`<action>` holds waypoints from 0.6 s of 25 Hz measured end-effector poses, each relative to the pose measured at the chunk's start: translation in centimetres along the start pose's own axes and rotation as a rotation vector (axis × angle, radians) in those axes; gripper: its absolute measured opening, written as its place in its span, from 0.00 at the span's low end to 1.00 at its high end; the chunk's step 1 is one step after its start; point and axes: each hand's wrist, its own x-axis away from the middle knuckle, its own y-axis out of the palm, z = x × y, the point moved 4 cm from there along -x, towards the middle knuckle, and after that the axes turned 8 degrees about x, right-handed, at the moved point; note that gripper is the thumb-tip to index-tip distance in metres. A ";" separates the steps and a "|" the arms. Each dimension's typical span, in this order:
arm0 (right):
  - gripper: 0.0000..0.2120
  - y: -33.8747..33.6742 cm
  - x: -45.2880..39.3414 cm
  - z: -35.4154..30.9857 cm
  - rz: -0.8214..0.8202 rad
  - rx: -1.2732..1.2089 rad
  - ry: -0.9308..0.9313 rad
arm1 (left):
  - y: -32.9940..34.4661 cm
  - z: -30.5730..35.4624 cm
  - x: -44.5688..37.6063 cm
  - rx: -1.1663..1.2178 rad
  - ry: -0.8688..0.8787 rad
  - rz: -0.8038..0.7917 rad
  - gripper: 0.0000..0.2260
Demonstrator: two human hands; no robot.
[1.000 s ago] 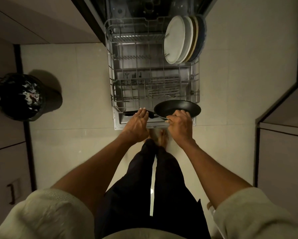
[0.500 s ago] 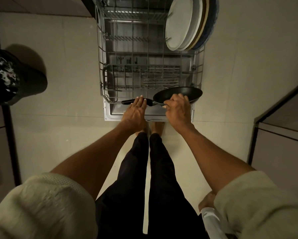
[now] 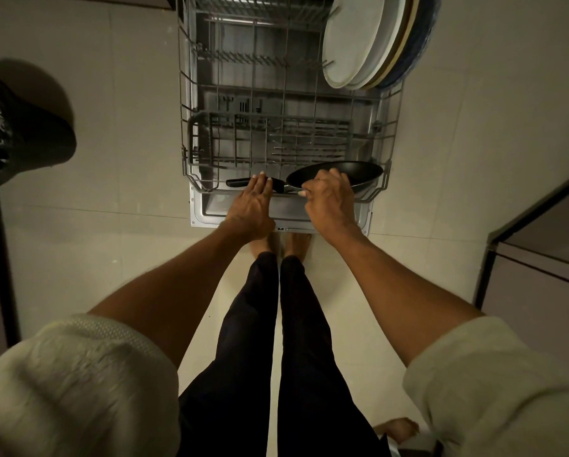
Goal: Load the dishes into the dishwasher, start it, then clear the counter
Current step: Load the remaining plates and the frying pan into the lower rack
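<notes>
Head view, looking straight down. Lower rack of the dishwasher pulled out over the open door, upper centre of the frame.

Frying pan, black, lies at the near edge of the rack, right of centre; its bowl is tilted against the front wires. Pan handle points toward the left of the frame, along the rack's front rail.

Left hand: fingers straight and close together, tips laid on top of the pan handle, not wrapped round it. Whether the thumb hooks under it, cannot tell.

Right hand: fingers curled over the near rim of the pan, thumb and forefinger pinched beside the joint where handle meets bowl. It has hold of the pan rim.

Plates, at least 4, stand on edge in the rack's far right corner, upper right of the frame: 2 white in front, 1 tan-edged and 1 dark blue behind.

Rest of the rack holds only bare wires and tines.

Bin, dark, with a bag inside, on the tiled floor at the left edge of the frame, well apart from the dishwasher.
</notes>
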 end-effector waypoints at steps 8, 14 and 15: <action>0.09 0.9 -2.9 -2.0 -0.073 0.150 -0.131 | 0.5 -1.4 -2.5 0.129 -0.087 -0.053 0.40; 0.10 0.3 -4.1 -3.6 -0.160 0.209 -0.111 | 0.8 -2.4 -3.0 0.205 -0.086 -0.031 0.42; 0.09 0.0 -4.3 -3.8 -0.164 0.221 -0.116 | 0.8 -2.3 -2.9 0.209 -0.087 -0.025 0.42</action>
